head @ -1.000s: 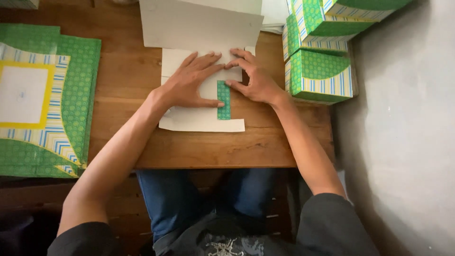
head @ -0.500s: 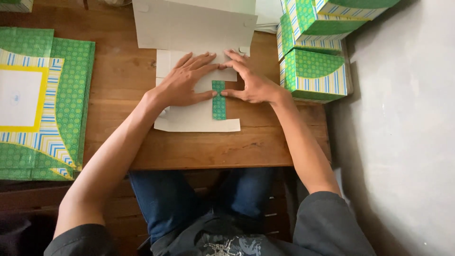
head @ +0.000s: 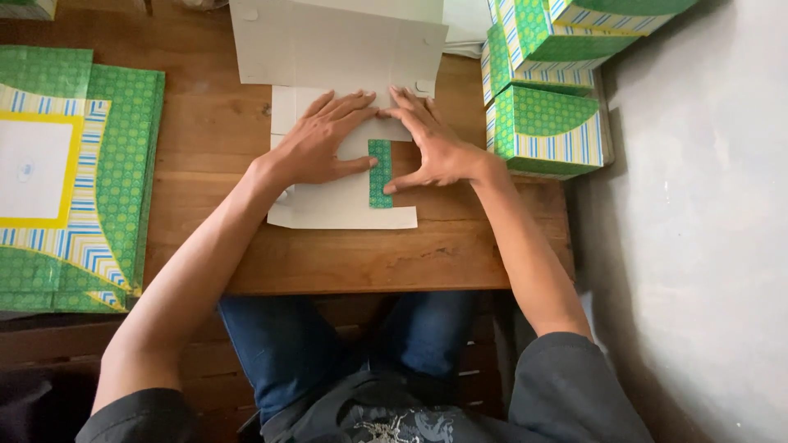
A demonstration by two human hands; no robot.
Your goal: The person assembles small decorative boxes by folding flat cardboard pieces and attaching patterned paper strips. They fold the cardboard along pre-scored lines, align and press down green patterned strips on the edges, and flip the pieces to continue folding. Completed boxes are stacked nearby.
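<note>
Cardboard sheet (head: 345,205), white side up, is pressed flat by open left hand (head: 322,146) and right hand (head: 435,146); its middle is hidden beneath them.

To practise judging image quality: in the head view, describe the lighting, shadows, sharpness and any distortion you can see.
Head view: soft, even light, no harsh glare on the white card; left hand and right hand cast only faint shadows on it; hands, green flap and wooden table look sharp, without motion blur; the stacked green boxes lean outward near the edge, suggesting wide-angle distortion; the lower left corner falls dark.
</note>
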